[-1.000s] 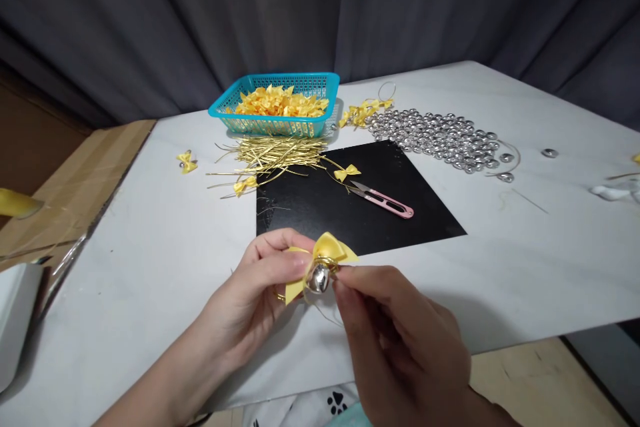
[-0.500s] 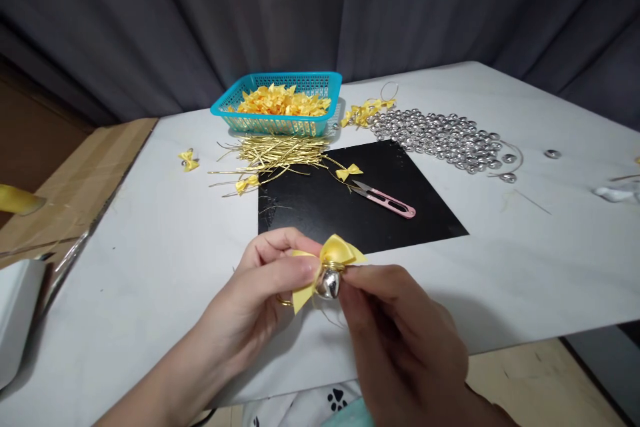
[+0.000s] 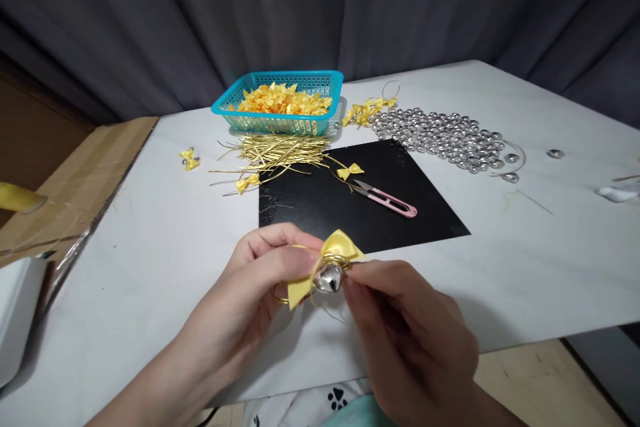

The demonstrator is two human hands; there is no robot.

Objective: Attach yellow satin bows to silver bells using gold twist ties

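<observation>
My left hand (image 3: pixel 267 273) pinches a yellow ribbon bow (image 3: pixel 341 244) between thumb and fingers. Gold wire is wound round the bow's middle, and a shiny silver heart-shaped bead (image 3: pixel 329 277) sits just under it. At the bead's right side, my right hand (image 3: pixel 410 320) has thumb and forefinger pressed together on the end of the gold wire (image 3: pixel 345 261). A thin wire end hangs below the bead. Past my hands, a pair of pink thread snips (image 3: pixel 387 201) lies on a black mat (image 3: pixel 320 217).
A blue basket (image 3: pixel 277 123) full of yellow bows stands at the back, with a bundle of gold wires (image 3: pixel 283 151) before it. Many silver beads (image 3: pixel 440 137) lie in a pile to the right. Loose bows (image 3: pixel 189 159) lie at left; a cardboard box (image 3: pixel 75 180) borders the table.
My right hand has shifted slightly right, drawing the wire from the bow. The bow and bead have turned a little, showing the bead's heart face more fully.
</observation>
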